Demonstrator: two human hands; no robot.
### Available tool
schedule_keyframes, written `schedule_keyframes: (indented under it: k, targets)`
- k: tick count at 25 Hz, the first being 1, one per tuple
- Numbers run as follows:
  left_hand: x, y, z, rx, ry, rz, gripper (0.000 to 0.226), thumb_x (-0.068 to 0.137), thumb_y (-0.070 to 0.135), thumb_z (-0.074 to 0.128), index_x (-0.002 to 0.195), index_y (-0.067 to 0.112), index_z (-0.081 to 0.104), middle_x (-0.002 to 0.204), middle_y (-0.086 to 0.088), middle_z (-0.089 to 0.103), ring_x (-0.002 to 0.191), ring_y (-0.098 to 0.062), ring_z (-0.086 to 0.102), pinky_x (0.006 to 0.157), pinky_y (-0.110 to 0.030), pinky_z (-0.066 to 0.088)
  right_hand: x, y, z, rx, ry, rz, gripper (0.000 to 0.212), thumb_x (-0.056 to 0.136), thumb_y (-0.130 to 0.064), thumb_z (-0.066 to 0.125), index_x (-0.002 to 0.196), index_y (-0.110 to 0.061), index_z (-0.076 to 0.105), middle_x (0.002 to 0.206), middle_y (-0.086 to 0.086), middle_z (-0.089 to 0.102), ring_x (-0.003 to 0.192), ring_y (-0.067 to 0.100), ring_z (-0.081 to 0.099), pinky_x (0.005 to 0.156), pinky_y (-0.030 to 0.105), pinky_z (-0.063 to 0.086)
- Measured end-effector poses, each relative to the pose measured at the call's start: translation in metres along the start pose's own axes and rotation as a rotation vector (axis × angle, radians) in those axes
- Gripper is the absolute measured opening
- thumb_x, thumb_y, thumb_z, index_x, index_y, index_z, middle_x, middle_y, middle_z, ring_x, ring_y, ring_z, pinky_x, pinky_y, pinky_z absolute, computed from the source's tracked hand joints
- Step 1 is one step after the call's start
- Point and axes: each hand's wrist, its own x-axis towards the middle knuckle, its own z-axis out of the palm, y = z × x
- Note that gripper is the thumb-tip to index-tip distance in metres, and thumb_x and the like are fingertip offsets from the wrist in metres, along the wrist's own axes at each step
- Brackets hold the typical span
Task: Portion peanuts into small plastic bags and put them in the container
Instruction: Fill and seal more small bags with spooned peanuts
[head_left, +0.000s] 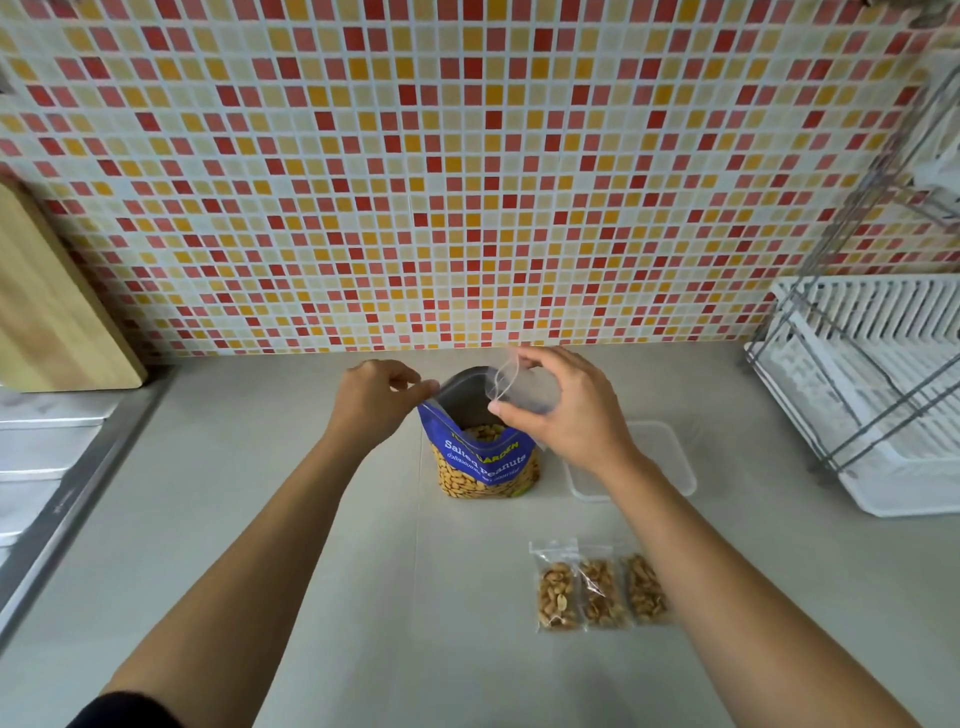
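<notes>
The left hand (382, 402) pinched the rim of the blue foil peanut pouch (485, 462). The right hand (563, 415) gripped a small clear plastic bag (525, 387). A hard tug might topple the pouch.

Two hands are in view, one left hand (371, 402) and one right hand (561, 410). One peanut pouch (485, 462) stands between their fingers (415, 387). One empty small bag (524, 387) is pinched in the right fingers. Three filled small bags (601, 590) lie on the bench (311, 571), nearer the person than those fingers. One clear container (670, 457) sits just right of them, one cutting board (52, 312) far left, one dish rack (883, 389) far right.
</notes>
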Motion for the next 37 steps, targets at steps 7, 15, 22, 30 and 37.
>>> schedule_keyframes:
  k: [7, 15, 22, 30, 37]
  targets:
    - [-0.008, 0.02, 0.019, 0.196, 0.107, 0.36, 0.028, 0.089, 0.033, 0.059, 0.096, 0.009, 0.072, 0.088, -0.008, 0.069, 0.086, -0.021, 0.055, 0.069, -0.027, 0.035, -0.006, 0.005, 0.006, 0.042, -0.038, 0.116, 0.062, 0.066, -0.049, 0.077, 0.118, -0.019, 0.058, 0.105, -0.016, 0.059, 0.09, 0.003, 0.057, 0.081, 0.024, 0.051]
    - [-0.003, 0.027, 0.027, 0.257, -0.056, 0.147, 0.029, 0.088, 0.046, 0.055, 0.106, 0.027, 0.068, 0.1, 0.001, 0.068, 0.116, -0.024, 0.04, 0.084, -0.04, 0.03, -0.015, 0.013, 0.011, 0.159, -0.054, 0.243, 0.062, 0.066, -0.041, 0.081, 0.118, -0.017, 0.059, 0.102, -0.012, 0.063, 0.094, 0.005, 0.06, 0.084, 0.022, 0.051]
    - [-0.001, 0.029, 0.025, 0.417, -0.011, 0.109, 0.03, 0.095, 0.039, 0.044, 0.112, 0.026, 0.065, 0.118, 0.001, 0.06, 0.133, -0.018, 0.031, 0.103, -0.056, 0.023, -0.017, 0.013, 0.014, 0.158, -0.026, 0.207, 0.063, 0.066, -0.039, 0.081, 0.119, -0.014, 0.059, 0.111, -0.005, 0.066, 0.096, 0.004, 0.059, 0.084, 0.017, 0.048]
    - [0.004, 0.031, 0.036, -0.091, -0.084, -0.2, 0.025, 0.095, 0.027, 0.048, 0.098, 0.012, 0.068, 0.083, -0.003, 0.06, 0.077, -0.017, 0.055, 0.082, -0.038, 0.049, -0.023, 0.019, 0.023, -0.043, 0.026, 0.087, 0.064, 0.069, -0.045, 0.076, 0.122, -0.015, 0.057, 0.111, -0.006, 0.066, 0.1, 0.01, 0.056, 0.084, 0.027, 0.045]
    - [0.005, 0.027, 0.019, -0.502, -0.023, -0.308, 0.025, 0.096, 0.025, 0.049, 0.105, 0.006, 0.063, 0.093, -0.004, 0.061, 0.083, -0.013, 0.054, 0.063, -0.023, 0.043, -0.022, 0.018, 0.02, 0.087, 0.096, 0.17, 0.064, 0.069, -0.044, 0.077, 0.122, -0.016, 0.056, 0.112, -0.007, 0.063, 0.102, 0.01, 0.056, 0.087, 0.024, 0.046]
